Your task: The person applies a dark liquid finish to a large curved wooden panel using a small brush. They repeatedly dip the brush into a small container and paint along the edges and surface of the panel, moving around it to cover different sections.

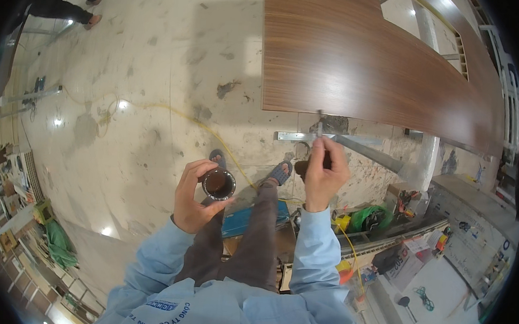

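Note:
My left hand [190,200] is wrapped round a small round cup [233,188] with dark brown contents, its open mouth facing up. A thin brush [320,129] is pinched between the thumb and fingers of my right hand [326,177]. The brush points away from me, its dark, blurred tip at the near edge of a brown wood-grain panel [360,67]. Whether the tip touches the panel, I cannot tell. The panel lies raised above the floor, with a cut-out at its far right.
Under the panel's near edge are a metal bar [294,137] and a slanted leg [370,154]. A yellow cord [205,129] crosses the floor towards my feet. A blue box [250,219] sits by my legs. Tools and a worktop [441,292] stand right; another person [61,1] is far left.

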Demonstrator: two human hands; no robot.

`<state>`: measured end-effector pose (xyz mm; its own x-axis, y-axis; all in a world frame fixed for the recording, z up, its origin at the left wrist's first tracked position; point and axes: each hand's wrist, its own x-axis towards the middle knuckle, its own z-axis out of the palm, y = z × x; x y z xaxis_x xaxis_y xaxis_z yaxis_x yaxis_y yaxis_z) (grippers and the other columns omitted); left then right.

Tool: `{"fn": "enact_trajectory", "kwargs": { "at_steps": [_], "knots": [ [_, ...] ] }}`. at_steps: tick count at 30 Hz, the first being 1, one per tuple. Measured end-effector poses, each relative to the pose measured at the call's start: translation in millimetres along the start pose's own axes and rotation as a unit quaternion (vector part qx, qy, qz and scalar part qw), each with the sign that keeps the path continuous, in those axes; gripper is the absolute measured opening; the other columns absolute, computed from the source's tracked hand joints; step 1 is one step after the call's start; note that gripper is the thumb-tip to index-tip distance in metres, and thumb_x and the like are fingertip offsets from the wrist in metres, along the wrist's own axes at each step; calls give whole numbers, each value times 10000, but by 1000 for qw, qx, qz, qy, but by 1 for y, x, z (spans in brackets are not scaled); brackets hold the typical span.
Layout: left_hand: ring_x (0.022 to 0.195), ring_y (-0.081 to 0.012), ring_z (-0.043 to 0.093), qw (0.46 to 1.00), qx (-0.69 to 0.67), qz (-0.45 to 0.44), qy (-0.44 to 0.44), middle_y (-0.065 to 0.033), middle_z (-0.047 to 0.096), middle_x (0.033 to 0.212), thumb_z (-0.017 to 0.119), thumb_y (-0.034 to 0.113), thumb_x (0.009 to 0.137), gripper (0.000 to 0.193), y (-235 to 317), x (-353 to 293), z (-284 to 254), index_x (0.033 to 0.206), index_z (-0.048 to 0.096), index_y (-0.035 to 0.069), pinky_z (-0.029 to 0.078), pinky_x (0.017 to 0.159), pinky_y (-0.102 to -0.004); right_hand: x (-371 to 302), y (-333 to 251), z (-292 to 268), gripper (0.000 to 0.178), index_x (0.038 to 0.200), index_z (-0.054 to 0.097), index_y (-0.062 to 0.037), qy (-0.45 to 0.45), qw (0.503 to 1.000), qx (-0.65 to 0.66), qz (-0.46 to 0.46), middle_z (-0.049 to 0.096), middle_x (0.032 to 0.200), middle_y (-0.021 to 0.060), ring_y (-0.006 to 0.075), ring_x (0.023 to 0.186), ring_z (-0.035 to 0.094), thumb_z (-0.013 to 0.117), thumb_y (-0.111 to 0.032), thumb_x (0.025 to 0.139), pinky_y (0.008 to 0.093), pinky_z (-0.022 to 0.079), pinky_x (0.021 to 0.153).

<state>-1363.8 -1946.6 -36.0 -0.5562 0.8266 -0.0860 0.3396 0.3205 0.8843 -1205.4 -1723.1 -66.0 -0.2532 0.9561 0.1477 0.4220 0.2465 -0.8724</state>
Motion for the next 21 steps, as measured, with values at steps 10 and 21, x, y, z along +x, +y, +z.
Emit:
{"fn": "enact_trajectory", "kwargs": {
  "at_steps": [10, 21],
  "knots": [
    [1195, -274, 656, 999, -42, -9, -4, -138, 587, 1354, 970, 92, 722, 733, 11, 6, 15, 1357, 607, 50, 565, 987, -376, 11, 9, -9, 85, 1027, 764, 9, 28, 999, -4, -38, 738, 882, 100, 163, 751, 680, 745, -28, 953, 294, 530, 700],
    [1206, -273, 638, 998, -20, 9, -51, -137, 577, 1333, 956, 33, 719, 738, 33, 20, 39, 1360, 590, 39, 562, 1016, -374, 49, 43, -75, 87, 1009, 763, -3, 78, 996, -43, -30, 744, 898, 130, 221, 753, 703, 748, -31, 928, 332, 534, 679]
  ]
}}
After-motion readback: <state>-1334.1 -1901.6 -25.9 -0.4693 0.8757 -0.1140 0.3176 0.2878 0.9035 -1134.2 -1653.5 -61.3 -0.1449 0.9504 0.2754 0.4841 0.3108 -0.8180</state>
